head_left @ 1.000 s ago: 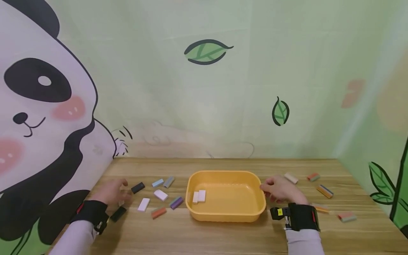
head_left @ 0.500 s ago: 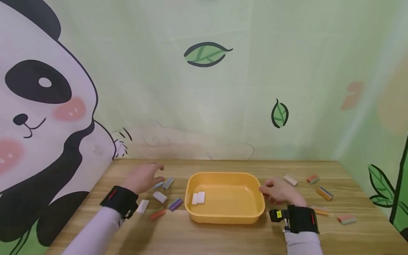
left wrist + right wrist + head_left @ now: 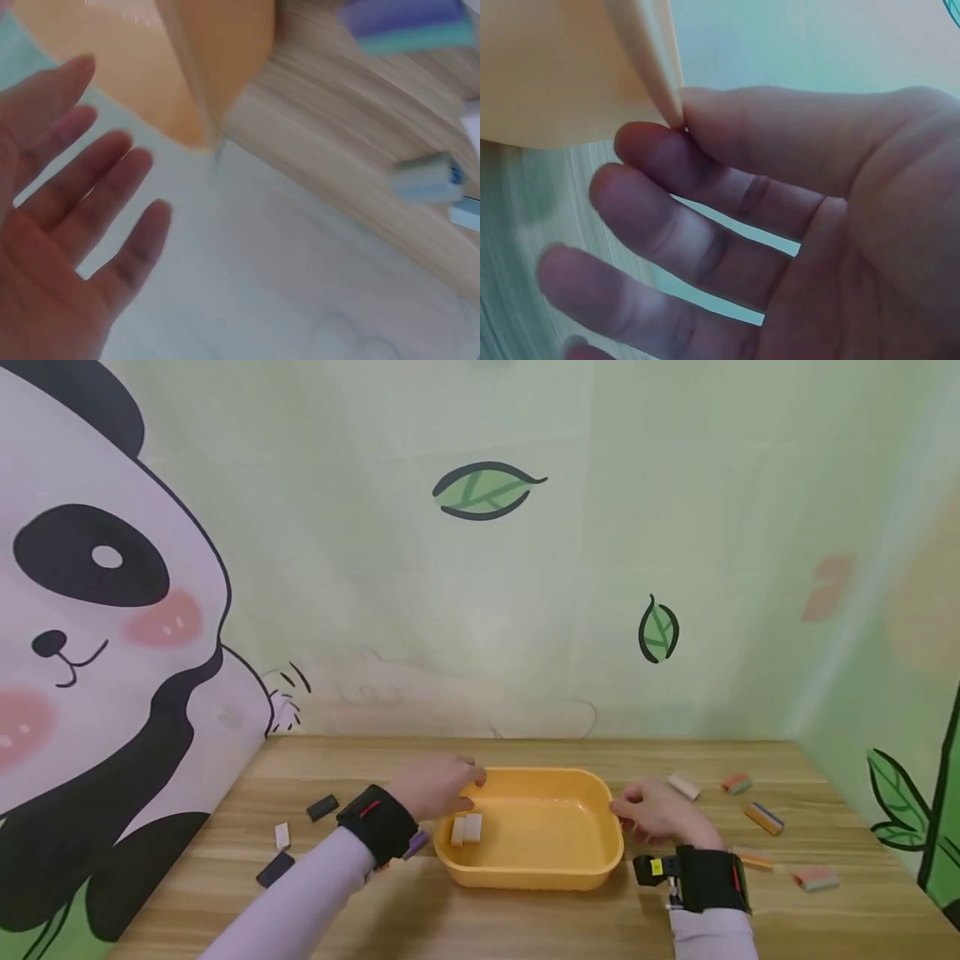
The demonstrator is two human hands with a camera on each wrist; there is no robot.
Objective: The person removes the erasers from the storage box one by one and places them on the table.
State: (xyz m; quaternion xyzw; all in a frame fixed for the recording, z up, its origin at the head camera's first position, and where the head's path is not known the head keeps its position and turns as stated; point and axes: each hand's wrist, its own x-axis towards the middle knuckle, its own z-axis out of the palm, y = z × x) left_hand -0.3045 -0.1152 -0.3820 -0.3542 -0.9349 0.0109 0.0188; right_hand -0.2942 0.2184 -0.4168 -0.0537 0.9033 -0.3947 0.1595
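Note:
A yellow plastic basin (image 3: 525, 872) stands mid-table with two small white blocks (image 3: 472, 828) inside at its left end. Over its left rim hovers my left hand (image 3: 433, 787), fingers spread and holding nothing visible; in the left wrist view that hand (image 3: 82, 210) is beside the basin wall (image 3: 225, 60), apart from it. My right hand (image 3: 662, 812) pinches the basin's right rim between thumb and forefinger, as the right wrist view shows the rim (image 3: 649, 60) between them. Left of the basin lie a purple-and-green block (image 3: 409, 26) and a grey-blue block (image 3: 427, 178).
Two black blocks (image 3: 322, 807) and a white block (image 3: 282, 836) lie at the table's left. Several two-tone blocks (image 3: 765, 817) and a cream block (image 3: 684, 787) are spread on the right. Behind the table (image 3: 360, 927) hangs a printed cloth (image 3: 555, 610).
My left hand has swept right from the black blocks to the basin's left rim, uncovering the black blocks and a white one. My right hand keeps its pinch on the rim.

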